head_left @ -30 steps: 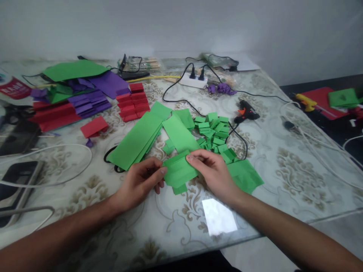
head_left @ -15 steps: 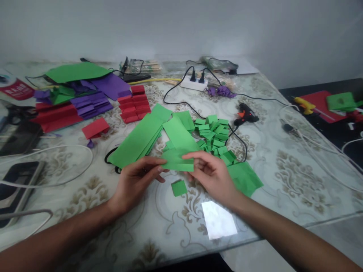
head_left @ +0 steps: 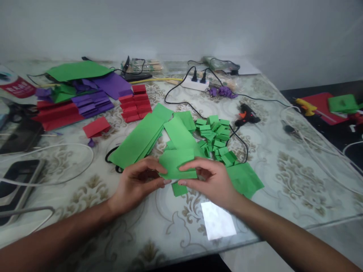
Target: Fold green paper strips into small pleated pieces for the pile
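Between my two hands is a piece of green paper (head_left: 176,158) with a creased lower edge. My left hand (head_left: 138,179) pinches its left side with fingers and thumb. On the right side, my right hand (head_left: 211,177) grips it, index finger lying across the front and thumb below the edge. A small green paper square (head_left: 179,190) lies on the table just under the held paper, partly covered by it. Behind my hands lie long green paper strips (head_left: 141,139) in a stack, and a heap of small folded green pieces (head_left: 214,134) sits to the right.
A black glue gun (head_left: 247,114) rests at the right, near a white power strip (head_left: 195,83) with black cords. Red folded paper (head_left: 135,104) and purple folded paper (head_left: 92,102) lie at the left. A phone (head_left: 21,185) and white cable (head_left: 90,158) are at the near left.
The green paper has tilted so more of its face shows, and it has come slightly lower. Both thumbs have moved in along its lower edge, closer together.
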Action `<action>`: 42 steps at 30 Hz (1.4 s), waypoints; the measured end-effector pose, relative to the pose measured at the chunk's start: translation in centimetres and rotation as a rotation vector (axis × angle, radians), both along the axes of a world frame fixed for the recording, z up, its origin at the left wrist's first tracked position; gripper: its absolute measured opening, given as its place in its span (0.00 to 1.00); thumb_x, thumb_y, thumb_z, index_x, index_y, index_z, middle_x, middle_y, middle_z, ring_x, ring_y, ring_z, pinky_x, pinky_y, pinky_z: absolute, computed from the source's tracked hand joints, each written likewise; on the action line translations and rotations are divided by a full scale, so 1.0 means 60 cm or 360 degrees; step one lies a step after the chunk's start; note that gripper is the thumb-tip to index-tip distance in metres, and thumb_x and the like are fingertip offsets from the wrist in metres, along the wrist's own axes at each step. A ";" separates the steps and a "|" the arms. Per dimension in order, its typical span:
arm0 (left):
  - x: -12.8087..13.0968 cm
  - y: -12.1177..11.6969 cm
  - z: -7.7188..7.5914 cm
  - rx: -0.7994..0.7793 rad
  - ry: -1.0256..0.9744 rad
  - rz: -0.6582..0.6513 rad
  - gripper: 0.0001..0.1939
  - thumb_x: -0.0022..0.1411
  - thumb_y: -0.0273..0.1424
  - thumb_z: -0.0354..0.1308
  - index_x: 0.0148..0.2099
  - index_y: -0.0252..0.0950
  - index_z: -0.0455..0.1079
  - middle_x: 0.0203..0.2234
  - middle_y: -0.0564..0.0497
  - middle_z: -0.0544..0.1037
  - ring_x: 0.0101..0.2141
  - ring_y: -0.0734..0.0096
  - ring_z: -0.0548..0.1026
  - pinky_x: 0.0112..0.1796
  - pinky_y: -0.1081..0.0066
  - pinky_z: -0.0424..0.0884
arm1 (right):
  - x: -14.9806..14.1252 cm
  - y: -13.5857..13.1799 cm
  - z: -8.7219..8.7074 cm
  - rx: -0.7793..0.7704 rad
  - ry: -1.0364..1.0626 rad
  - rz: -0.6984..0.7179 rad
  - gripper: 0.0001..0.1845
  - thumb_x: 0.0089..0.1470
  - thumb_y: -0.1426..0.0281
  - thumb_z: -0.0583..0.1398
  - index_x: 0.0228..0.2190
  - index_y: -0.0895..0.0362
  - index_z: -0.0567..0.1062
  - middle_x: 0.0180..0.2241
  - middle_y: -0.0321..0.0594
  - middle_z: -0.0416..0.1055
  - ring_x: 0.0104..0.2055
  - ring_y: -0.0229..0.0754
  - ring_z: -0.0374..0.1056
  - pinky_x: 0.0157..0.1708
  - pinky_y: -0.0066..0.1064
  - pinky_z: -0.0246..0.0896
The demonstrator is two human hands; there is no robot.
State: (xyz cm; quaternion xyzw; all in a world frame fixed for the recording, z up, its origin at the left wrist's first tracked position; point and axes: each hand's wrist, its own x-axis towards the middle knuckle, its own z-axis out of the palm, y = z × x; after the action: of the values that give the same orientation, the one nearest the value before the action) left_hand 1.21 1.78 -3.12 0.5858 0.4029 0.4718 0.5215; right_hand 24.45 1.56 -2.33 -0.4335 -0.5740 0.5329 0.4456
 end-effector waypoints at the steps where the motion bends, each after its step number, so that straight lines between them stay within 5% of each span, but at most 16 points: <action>1: 0.000 0.000 0.001 0.0032 0.0033 0.0006 0.08 0.54 0.27 0.77 0.36 0.39 0.83 0.29 0.53 0.78 0.32 0.72 0.76 0.31 0.77 0.74 | 0.000 0.000 0.001 0.0013 -0.0005 -0.0008 0.13 0.45 0.64 0.78 0.34 0.52 0.87 0.26 0.35 0.74 0.24 0.37 0.65 0.22 0.29 0.59; 7: 0.003 0.000 0.012 0.0049 0.0139 -0.0018 0.07 0.58 0.33 0.75 0.33 0.37 0.82 0.26 0.51 0.79 0.29 0.71 0.77 0.29 0.74 0.75 | -0.006 0.000 0.007 -0.0089 0.0117 0.0015 0.10 0.47 0.62 0.77 0.31 0.52 0.86 0.27 0.37 0.76 0.25 0.38 0.68 0.23 0.30 0.64; 15: 0.011 -0.001 0.008 -0.0212 0.0053 0.0030 0.14 0.57 0.35 0.75 0.31 0.35 0.73 0.23 0.58 0.75 0.22 0.75 0.79 0.26 0.76 0.76 | -0.014 -0.005 0.002 -0.0264 -0.0012 -0.0074 0.18 0.51 0.54 0.73 0.27 0.55 0.80 0.15 0.29 0.61 0.17 0.34 0.53 0.17 0.28 0.43; 23: 0.013 -0.004 0.002 -0.0238 0.0006 0.0034 0.14 0.61 0.33 0.73 0.34 0.37 0.70 0.25 0.55 0.82 0.24 0.73 0.82 0.28 0.75 0.79 | -0.023 -0.007 -0.007 -0.0367 0.0187 -0.0159 0.24 0.49 0.50 0.74 0.37 0.48 0.71 0.25 0.31 0.70 0.27 0.42 0.72 0.30 0.37 0.76; 28: 0.015 -0.003 0.002 -0.0226 0.0037 0.0033 0.15 0.62 0.35 0.72 0.35 0.37 0.69 0.24 0.55 0.82 0.24 0.70 0.83 0.28 0.73 0.80 | -0.024 -0.007 -0.007 -0.0427 0.0222 -0.0147 0.27 0.51 0.52 0.73 0.44 0.48 0.69 0.27 0.30 0.73 0.28 0.42 0.77 0.32 0.37 0.79; 34: 0.015 -0.006 -0.001 -0.0208 0.0028 0.0011 0.15 0.62 0.34 0.72 0.36 0.37 0.67 0.25 0.55 0.82 0.25 0.71 0.82 0.29 0.73 0.79 | -0.027 -0.005 -0.006 -0.0535 0.0385 -0.0096 0.41 0.44 0.61 0.78 0.53 0.47 0.64 0.35 0.35 0.82 0.35 0.45 0.81 0.35 0.34 0.78; 42: 0.018 -0.006 -0.005 -0.0314 -0.0073 -0.0069 0.20 0.63 0.33 0.71 0.43 0.40 0.60 0.25 0.59 0.80 0.24 0.73 0.82 0.28 0.75 0.79 | -0.026 -0.003 -0.005 -0.0645 0.0428 -0.0148 0.38 0.42 0.63 0.79 0.50 0.49 0.68 0.24 0.26 0.75 0.29 0.44 0.80 0.35 0.36 0.81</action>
State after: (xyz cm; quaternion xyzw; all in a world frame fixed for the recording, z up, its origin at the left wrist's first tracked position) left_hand 2.27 1.41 -3.45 0.5293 0.4225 0.4318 0.5957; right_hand 22.86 1.39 -2.61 -0.4652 -0.3704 0.6689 0.4460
